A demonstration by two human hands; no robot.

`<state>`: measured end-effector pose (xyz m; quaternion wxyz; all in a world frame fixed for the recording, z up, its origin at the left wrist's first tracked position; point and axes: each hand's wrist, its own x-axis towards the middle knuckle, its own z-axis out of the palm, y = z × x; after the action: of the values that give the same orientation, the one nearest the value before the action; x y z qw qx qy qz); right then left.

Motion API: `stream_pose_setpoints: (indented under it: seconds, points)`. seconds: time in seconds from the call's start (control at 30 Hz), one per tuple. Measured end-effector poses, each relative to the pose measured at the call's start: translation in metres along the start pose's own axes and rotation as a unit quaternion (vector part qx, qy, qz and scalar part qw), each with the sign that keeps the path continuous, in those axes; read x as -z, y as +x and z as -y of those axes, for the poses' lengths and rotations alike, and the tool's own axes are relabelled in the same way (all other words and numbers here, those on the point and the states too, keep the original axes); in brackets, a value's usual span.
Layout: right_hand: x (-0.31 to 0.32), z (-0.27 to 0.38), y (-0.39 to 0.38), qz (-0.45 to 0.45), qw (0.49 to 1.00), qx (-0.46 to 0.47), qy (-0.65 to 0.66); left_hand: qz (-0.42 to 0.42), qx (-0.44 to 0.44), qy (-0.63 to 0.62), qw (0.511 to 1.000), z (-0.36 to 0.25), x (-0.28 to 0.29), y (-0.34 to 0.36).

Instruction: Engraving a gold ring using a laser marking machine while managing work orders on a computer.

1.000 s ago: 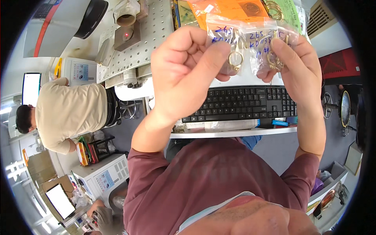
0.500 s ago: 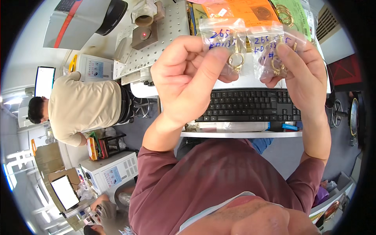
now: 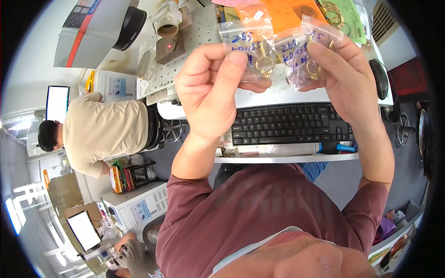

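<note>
Side by side above the keyboard, I hold up two small clear zip bags with blue handwriting. My left hand pinches the left zip bag between thumb and fingers. A gold-coloured ring-shaped piece shows through its plastic. The right zip bag is gripped by my right hand, its thumb pressed over the front. Gold-coloured pieces lie inside this one too, partly covered by the thumb. The right bag leans a little and its upper edge is creased. The bags meet or nearly meet at their inner edges.
Below the bags lies a black keyboard on the white desk. Behind them are orange papers, a green sheet with gold rings, and a perforated metal plate with a machine. A black mouse sits right. A person works at left.
Both hands and bags have shifted slightly left. The right bag has tilted and creased, its top corner now higher. Both bags stay in my hands.
</note>
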<state>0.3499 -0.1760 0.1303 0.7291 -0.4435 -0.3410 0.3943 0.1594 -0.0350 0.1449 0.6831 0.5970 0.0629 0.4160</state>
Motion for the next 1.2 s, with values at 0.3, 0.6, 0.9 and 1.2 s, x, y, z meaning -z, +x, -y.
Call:
stream_pose_setpoints:
  seconds: [0.3,0.6,0.9,1.2]
  points:
    - [-0.005,-0.007,0.007,0.021,0.995,-0.013,0.093,-0.002,-0.027,-0.037,0.999,0.007,-0.006,-0.007]
    - [-0.015,-0.016,0.002,-0.003,0.992,-0.006,0.124,-0.008,-0.036,0.037,0.999,0.031,-0.013,-0.002]
    - [-0.004,-0.017,0.000,0.000,0.997,-0.012,0.076,-0.015,-0.100,0.104,0.989,0.026,-0.017,-0.008]
    - [0.006,-0.024,-0.002,0.016,0.998,-0.034,0.052,-0.024,-0.120,0.100,0.987,0.035,-0.017,-0.011]
